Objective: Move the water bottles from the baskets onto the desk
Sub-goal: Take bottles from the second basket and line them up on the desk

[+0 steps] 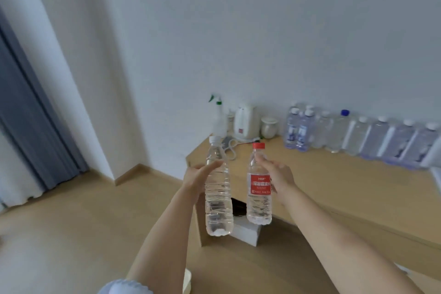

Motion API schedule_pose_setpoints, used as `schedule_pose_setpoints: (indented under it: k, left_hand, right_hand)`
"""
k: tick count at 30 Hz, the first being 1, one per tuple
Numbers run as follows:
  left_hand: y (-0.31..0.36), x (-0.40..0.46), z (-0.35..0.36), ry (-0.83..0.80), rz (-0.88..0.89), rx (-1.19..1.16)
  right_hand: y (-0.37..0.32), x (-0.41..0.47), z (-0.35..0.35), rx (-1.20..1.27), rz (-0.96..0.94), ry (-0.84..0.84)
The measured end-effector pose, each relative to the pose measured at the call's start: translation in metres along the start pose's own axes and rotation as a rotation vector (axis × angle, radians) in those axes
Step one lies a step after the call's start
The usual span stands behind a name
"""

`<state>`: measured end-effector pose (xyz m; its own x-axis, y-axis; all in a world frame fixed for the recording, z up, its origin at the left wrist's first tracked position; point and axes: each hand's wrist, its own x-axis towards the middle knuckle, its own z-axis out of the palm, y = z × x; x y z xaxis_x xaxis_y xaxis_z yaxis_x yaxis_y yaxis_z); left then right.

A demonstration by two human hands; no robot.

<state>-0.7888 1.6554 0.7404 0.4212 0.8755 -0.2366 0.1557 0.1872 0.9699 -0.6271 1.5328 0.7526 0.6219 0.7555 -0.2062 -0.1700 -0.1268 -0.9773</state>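
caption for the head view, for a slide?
Left hand holds an unlabelled white-capped bottle, right hand a red-labelled bottle, both carried toward the desk.

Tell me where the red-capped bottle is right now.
The red-capped bottle is upright in the right hand, mid-frame, beside the white-capped bottle and above the desk edge.

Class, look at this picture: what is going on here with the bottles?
A person carries two water bottles toward a wooden desk. The left hand grips a clear, label-free bottle with a white cap; the right hand grips a red-capped bottle with a red label. Both are upright in the air, not yet set down. A row of bottles already stands along the wall on the desk.
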Motion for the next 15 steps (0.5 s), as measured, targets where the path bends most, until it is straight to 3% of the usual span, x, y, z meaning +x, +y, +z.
schedule_pose_setpoints:
  k: [15]
  left_hand:
    - [0.03, 0.046, 0.268, -0.289, 0.017, -0.004]
  right_hand:
    - [-0.028, 0.069, -0.243, 0.03, -0.059, 0.28]
